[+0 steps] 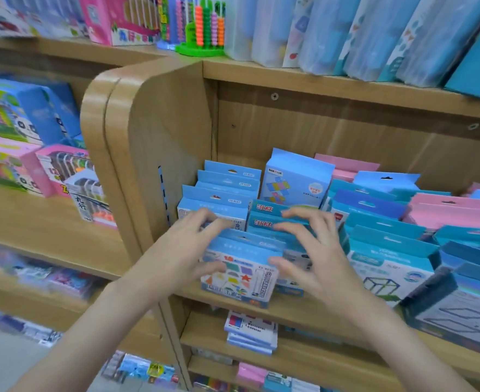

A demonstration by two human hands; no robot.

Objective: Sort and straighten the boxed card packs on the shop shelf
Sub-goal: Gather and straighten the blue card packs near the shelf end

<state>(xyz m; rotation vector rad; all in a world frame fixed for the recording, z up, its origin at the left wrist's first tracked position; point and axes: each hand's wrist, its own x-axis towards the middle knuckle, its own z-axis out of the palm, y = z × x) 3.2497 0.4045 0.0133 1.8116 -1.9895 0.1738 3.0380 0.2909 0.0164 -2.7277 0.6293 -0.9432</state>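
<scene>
Both hands reach into the wooden shelf [261, 306] and meet on the front card pack [241, 271], a light blue box printed with coloured shapes that stands at the shelf's front edge, near its left end. The left hand [185, 250] grips the pack's left side, thumb on the printed face and fingers curled over the top flap. The right hand [315, 250] grips the right side, thumb against the face, while its spread fingers reach over the tops of the two turquoise packs [267, 216] standing just behind.

To the right, rows of teal packs [388, 250] showing a cube outline lean at uneven angles, the nearest ones blurred. Behind the left hand, three light blue packs [221, 190] stand in a tidy file against the shelf's rounded side panel [148, 142]. Farther back, a taller blue box [295, 179] with a coloured grid pattern rises above the rest, and pink packs [448, 210] sit toward the rear right.

On the board above, a green abacus toy [204, 29] stands beside a row of pale blue sleeves [374, 32].
</scene>
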